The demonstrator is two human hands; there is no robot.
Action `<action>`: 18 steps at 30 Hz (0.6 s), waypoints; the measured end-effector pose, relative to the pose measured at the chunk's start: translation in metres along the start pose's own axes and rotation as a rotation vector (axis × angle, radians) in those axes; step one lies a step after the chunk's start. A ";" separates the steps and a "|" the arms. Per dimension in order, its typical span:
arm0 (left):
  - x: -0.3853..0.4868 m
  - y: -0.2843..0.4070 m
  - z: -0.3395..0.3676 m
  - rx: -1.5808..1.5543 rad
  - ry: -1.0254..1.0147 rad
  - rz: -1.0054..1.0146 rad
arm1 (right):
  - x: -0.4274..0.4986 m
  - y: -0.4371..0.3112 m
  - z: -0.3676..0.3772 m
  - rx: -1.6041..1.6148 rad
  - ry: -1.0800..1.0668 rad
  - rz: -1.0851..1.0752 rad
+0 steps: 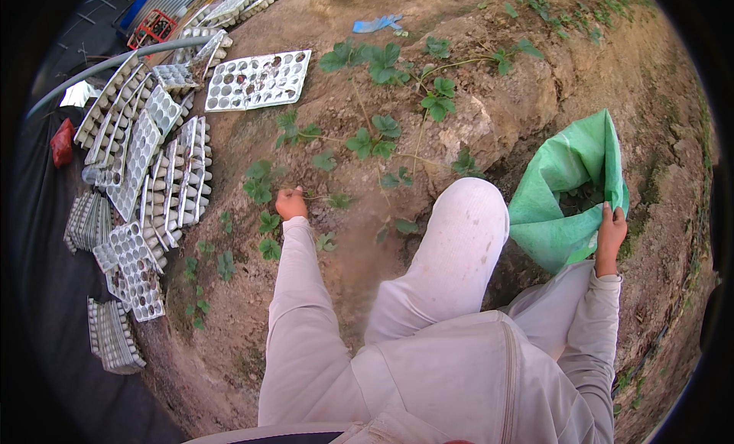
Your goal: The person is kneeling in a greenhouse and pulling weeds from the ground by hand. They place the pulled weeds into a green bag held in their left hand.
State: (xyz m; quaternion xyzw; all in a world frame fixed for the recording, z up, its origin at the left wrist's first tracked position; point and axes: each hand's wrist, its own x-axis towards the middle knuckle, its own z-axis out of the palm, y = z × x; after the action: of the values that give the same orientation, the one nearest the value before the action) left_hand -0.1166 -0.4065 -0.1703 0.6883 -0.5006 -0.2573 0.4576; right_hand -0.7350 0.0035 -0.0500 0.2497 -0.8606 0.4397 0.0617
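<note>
Down on the soil slope, my left hand (291, 203) has its fingers closed at a thin runner of a strawberry plant; the fingertips' exact hold is small in view. Leafy strawberry plants (373, 143) joined by runners spread over the ground ahead of it. My right hand (611, 232) grips the rim of a green woven sack (542, 215), which stands with its mouth open beside my right knee. Dark plant matter or soil shows inside the sack.
Many used seedling trays (135, 163) lie in stacks on the left, beside black sheeting (51, 283). One white tray (258, 80) lies flat on the soil. A grey pipe (120, 59) arches at upper left. A blue scrap (377, 24) lies upslope.
</note>
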 end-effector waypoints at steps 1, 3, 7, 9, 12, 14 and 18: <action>0.000 0.005 0.004 -0.145 0.006 -0.186 | 0.000 0.000 -0.001 0.004 0.007 0.002; -0.003 0.012 0.007 -0.354 -0.066 -0.259 | -0.001 0.001 -0.003 0.007 0.016 0.006; -0.004 0.028 0.000 -0.582 -0.214 -0.364 | -0.002 0.000 -0.004 -0.003 0.019 -0.008; -0.004 0.031 -0.005 -0.611 -0.263 -0.434 | -0.002 -0.002 -0.003 -0.016 0.012 -0.015; -0.001 0.027 -0.005 -0.515 -0.256 -0.517 | -0.002 -0.005 -0.001 -0.021 0.001 -0.001; 0.004 0.018 0.002 -0.440 -0.216 -0.520 | -0.002 -0.007 0.001 -0.006 -0.003 0.021; 0.020 0.002 0.017 -0.354 -0.144 -0.365 | -0.003 -0.008 -0.001 0.000 0.005 0.007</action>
State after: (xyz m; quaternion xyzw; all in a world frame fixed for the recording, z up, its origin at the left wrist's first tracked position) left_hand -0.1244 -0.4313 -0.1744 0.6563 -0.3468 -0.4673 0.4802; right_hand -0.7286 0.0013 -0.0448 0.2454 -0.8614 0.4404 0.0622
